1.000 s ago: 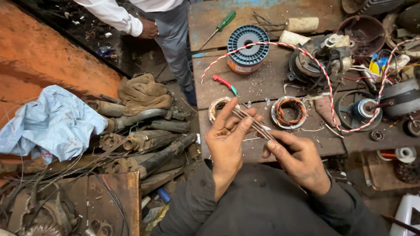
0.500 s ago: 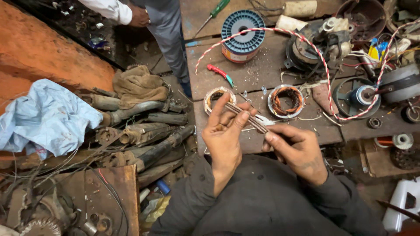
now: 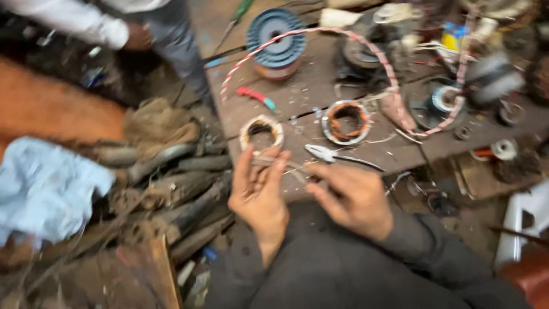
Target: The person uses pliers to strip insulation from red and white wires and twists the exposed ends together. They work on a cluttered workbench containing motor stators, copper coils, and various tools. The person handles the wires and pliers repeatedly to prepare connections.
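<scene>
Both hands, left hand (image 3: 260, 191) and right hand (image 3: 353, 195), fingers pinching a thin strip (image 3: 280, 164) just below the pale winding ring (image 3: 261, 132) on the worktop (image 3: 320, 109).

pliers (image 3: 329, 154) on bench (image 3: 297, 109) | two wound rings (image 3: 261, 133) behind hands (image 3: 260, 191) | spool (image 3: 276, 43) farther back

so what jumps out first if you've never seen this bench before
Probably the red-and-white twisted cable looping across the wooden bench, past a blue wire spool at the far edge. Nearer, the left hand and right hand pinch a thin bundle of strips beside pliers.
</scene>
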